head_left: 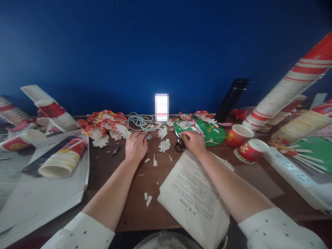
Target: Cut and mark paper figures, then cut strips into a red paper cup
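My left hand (136,146) lies palm down on the brown table, its fingers loosely bent with nothing visible in them. Just right of its fingertips is a small grey piece (149,137). My right hand (195,141) is curled at the black-handled scissors (178,146); one handle loop shows beside the fingers, the other is partly covered. The blades point away and to the left. White cut paper pieces (164,145) lie between my hands. A green sheet (216,135) with scraps on it is behind my right hand.
Red-and-white cut paper-cup pieces (105,124) pile behind my left hand, beside a coiled light-blue cord (141,121). A printed paper bag (193,197) lies under my right forearm. Paper cups (238,134), a tall cup stack (287,83), a black flask (232,98) and a power strip (293,173) stand right.
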Demonstrator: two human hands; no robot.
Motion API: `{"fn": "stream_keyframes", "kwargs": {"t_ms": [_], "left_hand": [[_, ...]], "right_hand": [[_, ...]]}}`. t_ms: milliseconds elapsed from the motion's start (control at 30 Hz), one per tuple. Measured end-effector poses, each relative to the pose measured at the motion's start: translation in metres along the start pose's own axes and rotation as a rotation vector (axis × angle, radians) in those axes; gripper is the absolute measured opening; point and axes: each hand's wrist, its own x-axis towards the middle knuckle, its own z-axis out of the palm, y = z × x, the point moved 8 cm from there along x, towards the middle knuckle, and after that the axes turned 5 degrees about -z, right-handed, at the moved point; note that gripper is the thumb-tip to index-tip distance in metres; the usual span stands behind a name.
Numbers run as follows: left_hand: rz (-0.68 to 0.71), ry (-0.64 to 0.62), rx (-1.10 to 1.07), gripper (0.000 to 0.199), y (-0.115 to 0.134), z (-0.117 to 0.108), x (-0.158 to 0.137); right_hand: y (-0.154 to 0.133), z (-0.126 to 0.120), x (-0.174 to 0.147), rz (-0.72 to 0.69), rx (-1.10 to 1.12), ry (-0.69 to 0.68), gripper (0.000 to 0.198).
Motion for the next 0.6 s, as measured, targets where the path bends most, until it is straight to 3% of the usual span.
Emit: {"fn": "stream_keyframes", "kwargs": {"t_ms": [600], "left_hand": [[0.036, -0.026, -0.105, 0.032, 0.009, 0.002, -0.002]], "right_hand": [[0.002, 0.004, 0.001, -0.086, -0.05, 0.014, 0.025]]}}
